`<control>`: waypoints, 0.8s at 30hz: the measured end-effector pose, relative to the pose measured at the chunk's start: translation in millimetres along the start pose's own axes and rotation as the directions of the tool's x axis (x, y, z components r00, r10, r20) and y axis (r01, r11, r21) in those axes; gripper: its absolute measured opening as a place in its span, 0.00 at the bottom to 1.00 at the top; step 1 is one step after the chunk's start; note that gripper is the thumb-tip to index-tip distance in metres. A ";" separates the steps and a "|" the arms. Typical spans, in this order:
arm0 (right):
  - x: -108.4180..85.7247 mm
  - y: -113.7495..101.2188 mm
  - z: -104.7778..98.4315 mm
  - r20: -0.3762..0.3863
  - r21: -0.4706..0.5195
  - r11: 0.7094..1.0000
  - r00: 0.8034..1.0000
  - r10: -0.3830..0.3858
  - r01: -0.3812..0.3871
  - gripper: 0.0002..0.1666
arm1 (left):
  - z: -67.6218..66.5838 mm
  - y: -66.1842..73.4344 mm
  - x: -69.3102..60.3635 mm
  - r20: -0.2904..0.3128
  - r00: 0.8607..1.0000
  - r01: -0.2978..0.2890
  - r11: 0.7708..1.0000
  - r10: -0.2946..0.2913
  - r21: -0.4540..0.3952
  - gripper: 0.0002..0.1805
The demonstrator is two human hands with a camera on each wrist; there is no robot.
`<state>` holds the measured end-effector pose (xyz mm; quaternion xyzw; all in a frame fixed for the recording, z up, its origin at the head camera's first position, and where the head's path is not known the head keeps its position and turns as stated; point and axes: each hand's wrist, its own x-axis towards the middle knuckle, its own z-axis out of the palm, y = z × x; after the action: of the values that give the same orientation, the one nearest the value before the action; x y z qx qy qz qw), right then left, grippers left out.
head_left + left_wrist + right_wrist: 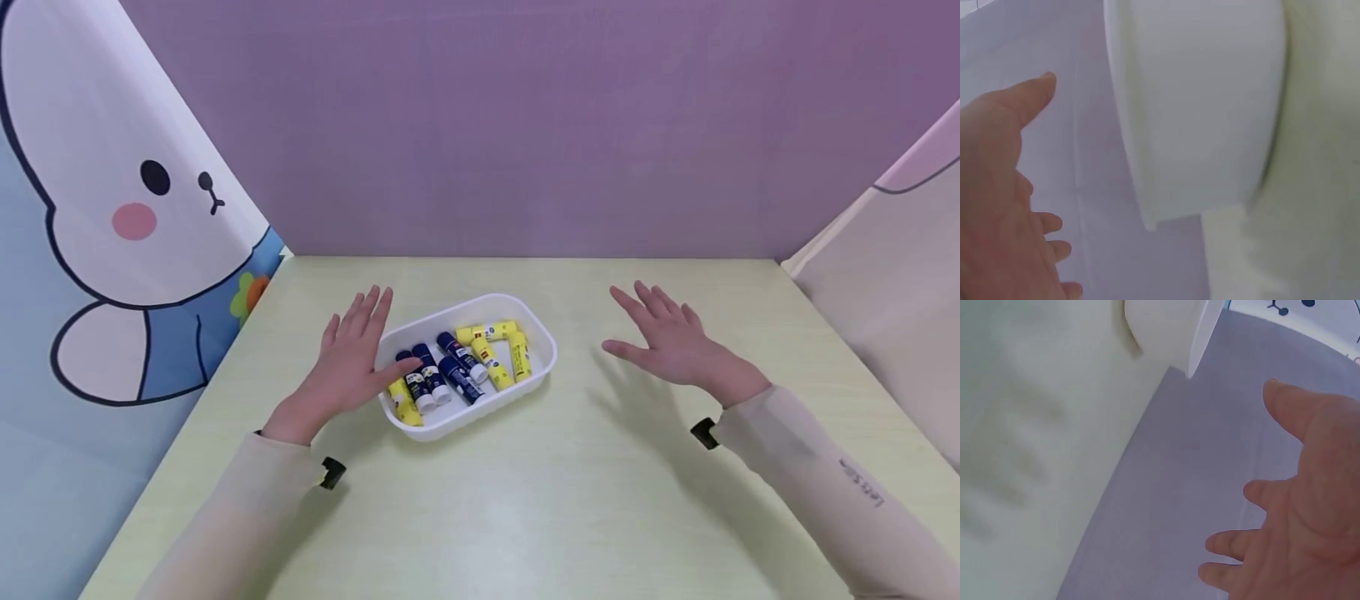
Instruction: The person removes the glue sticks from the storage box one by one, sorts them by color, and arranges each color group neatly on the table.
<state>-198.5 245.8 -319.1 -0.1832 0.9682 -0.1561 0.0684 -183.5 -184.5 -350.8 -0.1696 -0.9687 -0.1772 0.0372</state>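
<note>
A white plastic tray [450, 432] stands on the table, left of the middle in the head view. In it lie several dark blue glue sticks [463, 379] with white ends and several yellow glue sticks [491, 364]. My left hand [347, 364] hovers at the tray's left end, fingers straight, holding nothing; its thumb reaches over the rim and covers part of a blue stick. In the left wrist view the tray's outer wall [1204, 112] shows beside the thumb. Well to the tray's right, my right hand [670, 346] is held above the table with fingers spread and nothing in it.
The pale wooden table [510, 517] runs back to a purple backdrop [480, 125]. A cartoon-printed cloth [112, 275] borders the left side, and a light cloth [892, 283] the right. Small black devices [332, 472] sit at both cuffs.
</note>
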 end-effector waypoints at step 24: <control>25.7 -34.8 11.0 0.025 0.227 0.966 0.991 -0.132 0.123 0.46 | 21.6 -41.1 -23.3 0.046 0.999 0.037 0.885 -0.017 -0.464 0.64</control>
<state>-208.6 202.3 -320.0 -0.2395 0.9289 -0.2650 0.0978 -175.9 -220.3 -387.7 -0.1637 -0.9011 -0.4007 -0.0266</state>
